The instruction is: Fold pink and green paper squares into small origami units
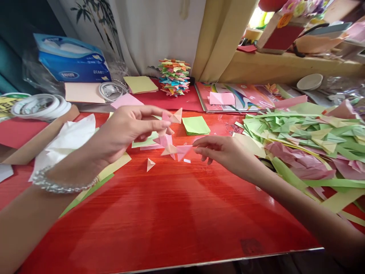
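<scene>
The left hand [125,127] pinches a pink-and-peach paper chain [164,140]; the right hand [221,150], fingertips nearly together, grips its right end.

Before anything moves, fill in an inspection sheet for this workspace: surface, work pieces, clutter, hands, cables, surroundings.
Surface: red table, glossy.
Work pieces: folded paper pieces between the hands; small paper triangle lying loose.
Clutter: mostly green paper heap at right; tape rolls at left.
Hands: left hand pinches folded pieces; right hand has fingertips at a pink piece, grip unclear.
Cables: nothing seen.
Surroundings: white curtain, blue pack and paper tower behind.
</scene>
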The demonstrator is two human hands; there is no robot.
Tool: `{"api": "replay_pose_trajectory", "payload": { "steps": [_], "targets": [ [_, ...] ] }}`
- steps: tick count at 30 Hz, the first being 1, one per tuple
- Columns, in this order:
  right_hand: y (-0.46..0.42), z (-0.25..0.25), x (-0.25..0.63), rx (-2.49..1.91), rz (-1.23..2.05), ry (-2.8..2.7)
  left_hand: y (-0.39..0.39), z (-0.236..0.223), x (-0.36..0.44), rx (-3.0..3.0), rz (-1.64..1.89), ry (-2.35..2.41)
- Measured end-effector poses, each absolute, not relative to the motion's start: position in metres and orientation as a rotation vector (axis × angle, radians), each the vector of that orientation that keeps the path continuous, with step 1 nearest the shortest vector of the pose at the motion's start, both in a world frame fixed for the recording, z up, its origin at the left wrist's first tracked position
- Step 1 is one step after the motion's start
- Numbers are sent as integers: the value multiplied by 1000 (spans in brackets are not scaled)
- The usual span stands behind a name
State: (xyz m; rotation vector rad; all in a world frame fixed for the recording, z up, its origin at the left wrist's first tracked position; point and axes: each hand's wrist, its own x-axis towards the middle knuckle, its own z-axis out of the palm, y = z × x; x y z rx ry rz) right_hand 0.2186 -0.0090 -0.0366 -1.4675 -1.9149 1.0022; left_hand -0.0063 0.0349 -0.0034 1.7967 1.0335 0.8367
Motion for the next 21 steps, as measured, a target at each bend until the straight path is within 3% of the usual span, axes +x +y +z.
{"api": "replay_pose_trajectory", "payload": {
  "steps": [5, 10, 14, 18, 21],
  "targets": [
    [0, -54, 188, -1473, 591, -2240, 37, -1, -10, 1533, 774, 1015],
    [0, -64, 170, -1526, 472, -2401, 35, -8, -4, 1453, 659, 968],
    [3, -61, 193, -1498, 665, -2138, 32, -10, -2, 1420, 601, 928],
    [1, -55, 222, -1362, 1143, -1503, 25, -14, 5, 1447, 575, 886],
    [-7, -47, 229, -1221, 1290, -1280, 16, -18, 14, 1507, 544, 889]
  ]
}}
